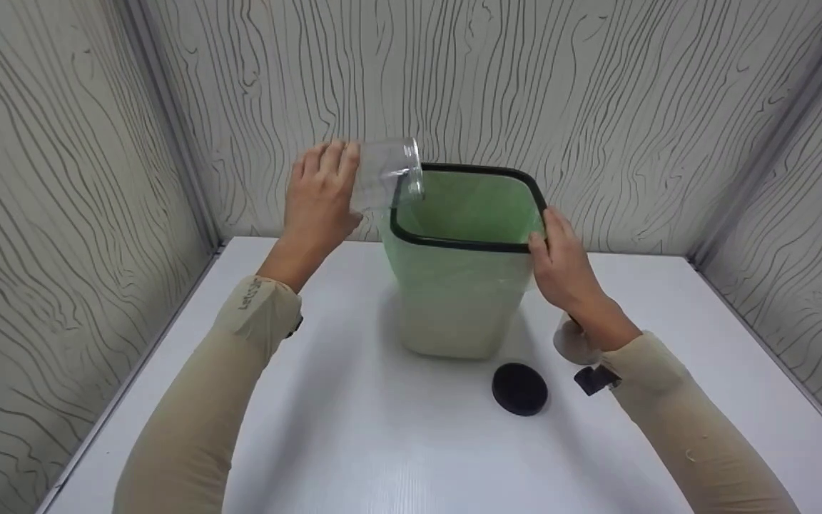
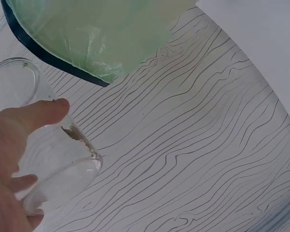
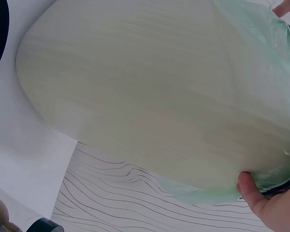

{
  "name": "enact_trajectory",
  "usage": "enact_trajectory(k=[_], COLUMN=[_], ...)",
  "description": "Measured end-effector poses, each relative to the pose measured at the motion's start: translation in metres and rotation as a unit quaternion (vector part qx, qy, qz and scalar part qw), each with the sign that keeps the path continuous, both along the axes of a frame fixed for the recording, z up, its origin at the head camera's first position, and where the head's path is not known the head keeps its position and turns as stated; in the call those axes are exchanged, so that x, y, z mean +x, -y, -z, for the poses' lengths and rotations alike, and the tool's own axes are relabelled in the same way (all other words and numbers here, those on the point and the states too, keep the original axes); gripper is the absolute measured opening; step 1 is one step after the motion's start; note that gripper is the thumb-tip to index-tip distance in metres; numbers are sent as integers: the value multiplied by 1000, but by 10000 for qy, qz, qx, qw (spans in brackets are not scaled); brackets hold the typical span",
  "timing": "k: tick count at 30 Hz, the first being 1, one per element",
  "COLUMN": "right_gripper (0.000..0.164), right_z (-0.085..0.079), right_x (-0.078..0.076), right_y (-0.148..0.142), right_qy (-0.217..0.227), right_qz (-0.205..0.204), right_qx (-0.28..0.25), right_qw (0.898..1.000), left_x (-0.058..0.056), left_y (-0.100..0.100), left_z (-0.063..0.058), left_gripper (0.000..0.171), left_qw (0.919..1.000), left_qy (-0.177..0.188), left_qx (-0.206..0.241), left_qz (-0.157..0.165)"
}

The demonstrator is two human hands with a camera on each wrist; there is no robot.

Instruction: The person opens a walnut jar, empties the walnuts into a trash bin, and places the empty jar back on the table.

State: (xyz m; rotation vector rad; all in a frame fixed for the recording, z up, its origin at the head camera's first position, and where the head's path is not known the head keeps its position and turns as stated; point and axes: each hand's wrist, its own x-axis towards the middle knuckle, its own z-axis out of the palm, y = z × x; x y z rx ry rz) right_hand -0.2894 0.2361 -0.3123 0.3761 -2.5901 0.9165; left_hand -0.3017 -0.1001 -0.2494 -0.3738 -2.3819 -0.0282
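Observation:
My left hand [image 1: 322, 189] grips a clear jar [image 1: 386, 171], tipped on its side with its mouth at the left rim of a waste bin [image 1: 454, 307]. Brown residue [image 2: 73, 133] clings to the jar's inner wall in the left wrist view. The pale bin stands upright, lined with a thin green bag [image 1: 475, 203] that a black rim ring [image 1: 464, 244] holds. At the bin's right front corner, my right hand [image 1: 561, 260] pinches the rim, its thumb outside against the bag in the right wrist view.
A round black lid [image 1: 519, 389] lies on the white table [image 1: 382, 442] in front of the bin. Partly hidden under my right forearm is a small container [image 1: 572, 343]; rounded brownish pieces [image 3: 1, 212] show at the right wrist view's corner. Wood-grain-patterned walls [image 1: 482, 78] enclose the table.

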Motion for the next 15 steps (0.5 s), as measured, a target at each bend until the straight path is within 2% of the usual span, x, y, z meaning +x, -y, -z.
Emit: enact_trajectory(k=[3,6,10,15], right_gripper=[64,64,63,61], right_z=[0,-1,-1,0], right_x=[0,1,1,1], right_y=[0,0,0,0], right_qy=[-1,23,70,40], right_qz=[20,36,59,70], right_qx=[32,57,62,61], right_qw=[10000,10000,9999,9999], left_x=[-1,-1,-2,-2], left_y=[4,7,9,12], left_z=[6,14,26,39], left_gripper=[91,94,95,96], left_qw=[9968,9897,9802,9668], left_qy=[252,543,842,922], left_qx=[736,1295,1770,2340], left_qz=[183,268,289,446])
